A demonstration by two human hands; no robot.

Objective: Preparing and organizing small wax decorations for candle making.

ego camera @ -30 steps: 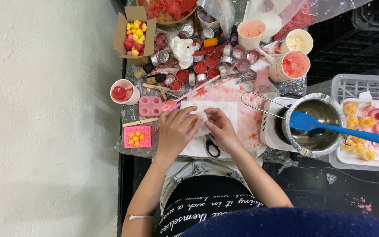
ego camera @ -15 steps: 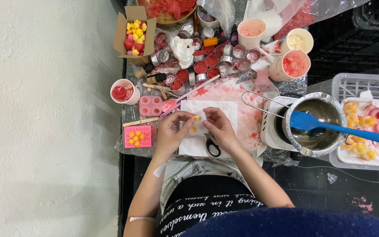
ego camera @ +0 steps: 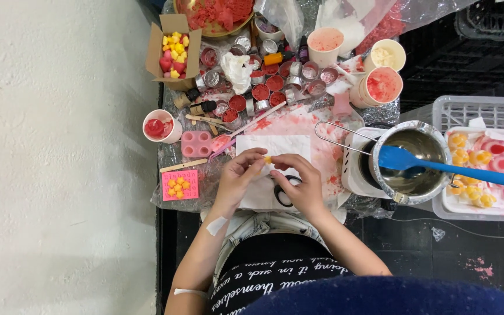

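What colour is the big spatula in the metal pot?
Blue; the spatula shows clearly in the head view.

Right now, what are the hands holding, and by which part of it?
A small yellow wax piece, pinched at its sides between the fingertips of the left hand and the right hand, above the white paper.

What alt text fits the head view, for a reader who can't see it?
Seen from above, a person's left hand and right hand pinch a small yellow piece between them over a white paper sheet on a cluttered table. To the right, a blue spatula rests in a metal pot; left of the hands lies a pink mold holding yellow pieces.
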